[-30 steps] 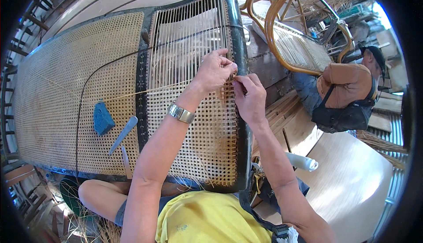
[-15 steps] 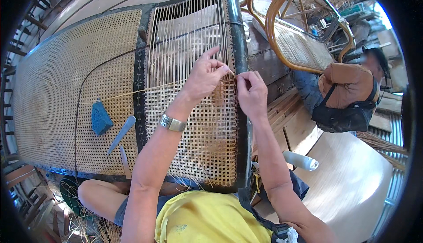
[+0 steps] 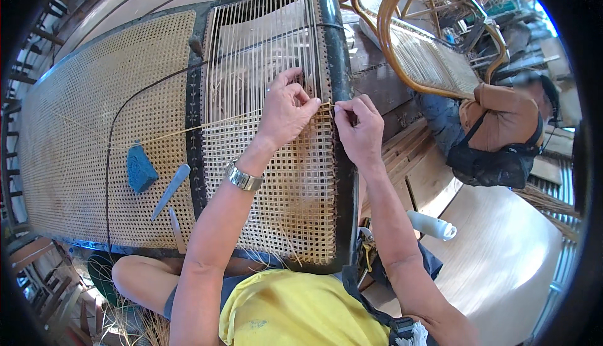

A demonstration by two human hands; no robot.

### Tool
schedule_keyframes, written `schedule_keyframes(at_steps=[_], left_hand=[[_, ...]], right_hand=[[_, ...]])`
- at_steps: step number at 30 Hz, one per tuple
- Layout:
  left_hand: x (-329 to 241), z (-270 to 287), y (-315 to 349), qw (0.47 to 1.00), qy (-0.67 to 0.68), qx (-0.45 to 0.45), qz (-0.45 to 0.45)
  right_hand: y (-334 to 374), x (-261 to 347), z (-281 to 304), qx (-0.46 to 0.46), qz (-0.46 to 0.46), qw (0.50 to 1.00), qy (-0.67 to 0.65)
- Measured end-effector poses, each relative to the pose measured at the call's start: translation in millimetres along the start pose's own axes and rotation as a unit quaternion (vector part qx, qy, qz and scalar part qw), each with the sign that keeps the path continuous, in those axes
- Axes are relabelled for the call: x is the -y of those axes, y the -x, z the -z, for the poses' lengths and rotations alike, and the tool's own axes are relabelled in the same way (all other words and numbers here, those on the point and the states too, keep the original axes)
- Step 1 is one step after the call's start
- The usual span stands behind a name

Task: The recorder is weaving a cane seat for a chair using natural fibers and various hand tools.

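Observation:
Before me lies a dark wooden frame (image 3: 343, 176) with a partly woven cane panel (image 3: 276, 201). Its near part is a square mesh; toward the far end only lengthwise strands (image 3: 251, 44) run. My left hand (image 3: 286, 110) is over the weave's upper edge, thumb and index pinched on a cane strand near the right side. Just right of it, my right hand (image 3: 360, 126) pinches the same strand at the frame's edge. A long pale strand (image 3: 182, 131) stretches leftward across the finished cane panel (image 3: 151, 51).
On the left panel lie a blue sponge-like block (image 3: 141, 169), a pale pointed tool (image 3: 171, 192) and another flat one (image 3: 176, 228). A white bottle (image 3: 432, 225) lies at right. Another person (image 3: 502, 120) sits beyond, near a curved rattan chair frame (image 3: 399, 44).
My hands remain at the panel's right edge; the fingertips have drawn slightly apart, and a short stretch of strand shows between them. The view has shifted a little.

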State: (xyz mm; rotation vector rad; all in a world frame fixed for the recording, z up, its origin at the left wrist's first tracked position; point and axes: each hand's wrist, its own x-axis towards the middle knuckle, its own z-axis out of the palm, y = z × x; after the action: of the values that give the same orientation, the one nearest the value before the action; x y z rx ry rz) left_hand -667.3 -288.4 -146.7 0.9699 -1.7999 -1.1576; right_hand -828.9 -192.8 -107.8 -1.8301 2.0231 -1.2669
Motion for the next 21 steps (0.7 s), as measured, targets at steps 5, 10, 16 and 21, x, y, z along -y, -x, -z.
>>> schedule_keyframes(at_steps=[5,10,16,21], left_hand=[[-3.1,0.4,-0.6,1.0,0.009,0.003,0.009],[-4.4,0.5,-0.7,0.999,0.048,0.002,0.013],[-15.5,-3.3,-1.7,0.997,0.037,-0.06,0.011],[-17.0,13.9,3.3,0.999,0.034,0.008,-0.015]], right_hand=[[-6.0,16.2,2.8,0.03,-0.082,0.995,-0.057],[-9.5,11.6,-2.7,0.027,0.025,0.999,-0.005],[-5.2,22.4,-8.2,0.003,0.048,0.999,0.009],[-1.3,26.8,-32.1,-0.026,-0.043,0.995,0.086]])
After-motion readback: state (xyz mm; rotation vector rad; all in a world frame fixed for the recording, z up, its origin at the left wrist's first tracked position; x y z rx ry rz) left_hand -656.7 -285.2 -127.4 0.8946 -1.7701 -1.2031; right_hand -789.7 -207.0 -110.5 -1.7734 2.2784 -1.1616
